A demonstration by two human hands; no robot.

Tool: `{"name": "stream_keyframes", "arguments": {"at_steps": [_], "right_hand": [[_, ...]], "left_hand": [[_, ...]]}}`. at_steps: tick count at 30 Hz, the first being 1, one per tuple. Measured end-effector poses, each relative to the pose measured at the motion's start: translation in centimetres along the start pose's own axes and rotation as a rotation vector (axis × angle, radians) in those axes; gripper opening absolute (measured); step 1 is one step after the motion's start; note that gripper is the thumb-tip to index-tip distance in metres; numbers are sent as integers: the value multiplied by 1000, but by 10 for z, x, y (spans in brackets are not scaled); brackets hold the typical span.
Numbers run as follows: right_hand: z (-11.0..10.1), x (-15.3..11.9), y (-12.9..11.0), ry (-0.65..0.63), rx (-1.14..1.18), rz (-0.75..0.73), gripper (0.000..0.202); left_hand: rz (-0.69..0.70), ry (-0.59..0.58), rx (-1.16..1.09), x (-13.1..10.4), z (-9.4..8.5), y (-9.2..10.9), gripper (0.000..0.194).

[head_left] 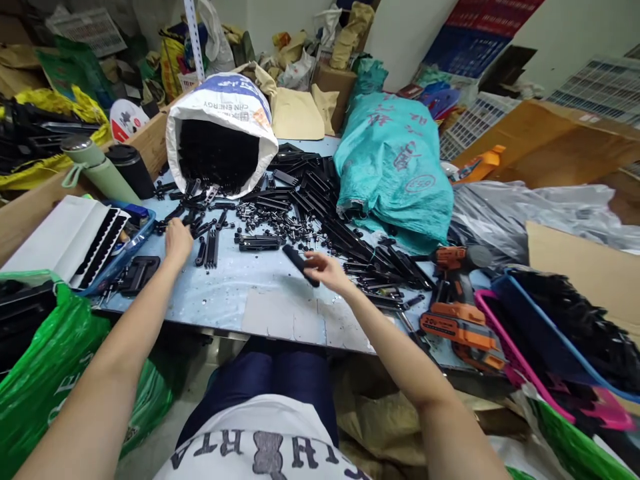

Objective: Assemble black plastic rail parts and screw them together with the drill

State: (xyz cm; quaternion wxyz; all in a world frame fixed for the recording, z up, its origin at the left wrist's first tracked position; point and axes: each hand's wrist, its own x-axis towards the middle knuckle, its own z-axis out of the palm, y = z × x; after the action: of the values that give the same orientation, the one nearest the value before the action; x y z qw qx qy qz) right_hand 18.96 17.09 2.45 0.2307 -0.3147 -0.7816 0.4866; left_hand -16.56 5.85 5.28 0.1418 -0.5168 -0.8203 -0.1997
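1. One orange-and-black drill (463, 313) is laid near the front edge of the counter (220, 290), at the right, beside a pink basket (497, 337).
2. Farther in, a black bar (294, 258) is held at a slant by the right hand (325, 272), with the fingers closed about its near end.
3. At the left, small black parts (194, 217) are reached by the left hand (179, 241); whether anything is gripped cannot be told.
4. Between the hands, a short stack of bars (260, 243) is seen, with loose screws (300, 227) scattered just beyond.
5. Farthest back, black pieces are held in an open white sack (220, 100); a teal sack (395, 157) is set to its right.
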Motion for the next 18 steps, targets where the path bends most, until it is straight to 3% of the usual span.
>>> {"name": "stream_keyframes", "arguments": {"at_steps": [3,6,9,13,18], "right_hand": [[20,-44,-3,-217,-313,-78,53],[31,-70,-7,-306,-642,-93,52],[43,-81,-9,-269,-797,-116,49],[57,-86,-3,-166,-803,-158,45],[69,-83,5,-92,-755,-152,47]], "left_hand": [[122,-162,-47,-47,10,33,17],[438,-443,-99,-107,20,70,25],[529,-468,-155,-154,25,91,36],[594,-485,-221,-180,25,92,47],[620,-506,-233,-184,19,91,69]]}}
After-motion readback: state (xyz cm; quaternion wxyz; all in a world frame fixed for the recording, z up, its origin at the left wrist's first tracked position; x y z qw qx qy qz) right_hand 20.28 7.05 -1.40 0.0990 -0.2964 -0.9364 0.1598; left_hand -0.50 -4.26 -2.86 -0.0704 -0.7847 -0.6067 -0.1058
